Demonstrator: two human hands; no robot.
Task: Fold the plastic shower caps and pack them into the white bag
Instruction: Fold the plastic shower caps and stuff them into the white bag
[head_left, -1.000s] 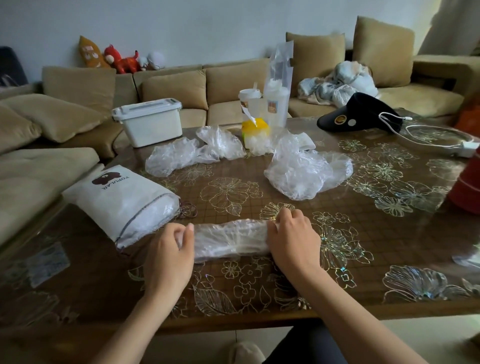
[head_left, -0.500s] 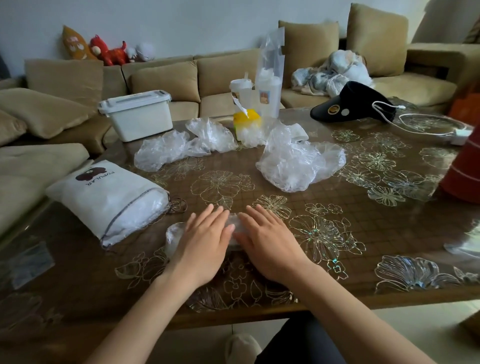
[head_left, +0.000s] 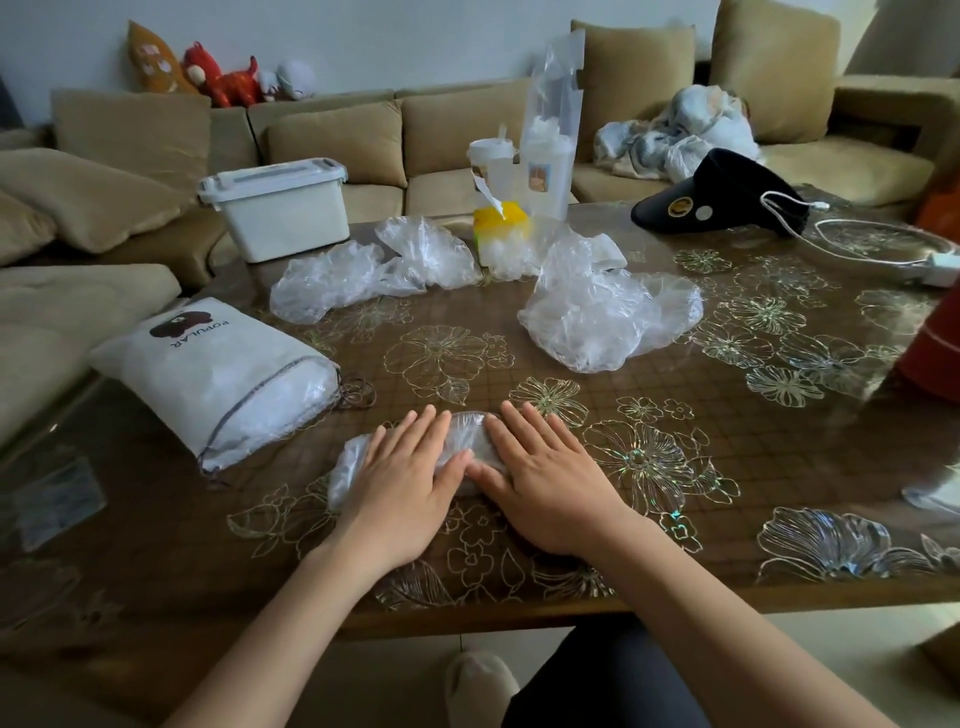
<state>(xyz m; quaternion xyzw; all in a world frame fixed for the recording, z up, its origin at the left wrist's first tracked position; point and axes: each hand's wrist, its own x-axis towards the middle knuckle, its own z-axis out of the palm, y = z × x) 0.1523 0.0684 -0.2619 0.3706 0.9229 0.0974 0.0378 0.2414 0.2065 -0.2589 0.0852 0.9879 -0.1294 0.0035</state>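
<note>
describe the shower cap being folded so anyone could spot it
On the brown flowered table, look right of the white drawstring bag, at the near edge. The clear plastic shower cap lies flat under the left hand and right hand, unlike the crumpled heaps behind.

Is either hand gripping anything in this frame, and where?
Nothing is gripped: the left hand and right hand press flat on the folded shower cap, covering its middle and right end.

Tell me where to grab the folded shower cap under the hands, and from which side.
Probably its middle, from above: the folded shower cap lies as a flat, long bundle running left to right under the flat left hand and right hand. Pinch across the short width, thumb on near edge, fingers on far, so folds stay shut.
</note>
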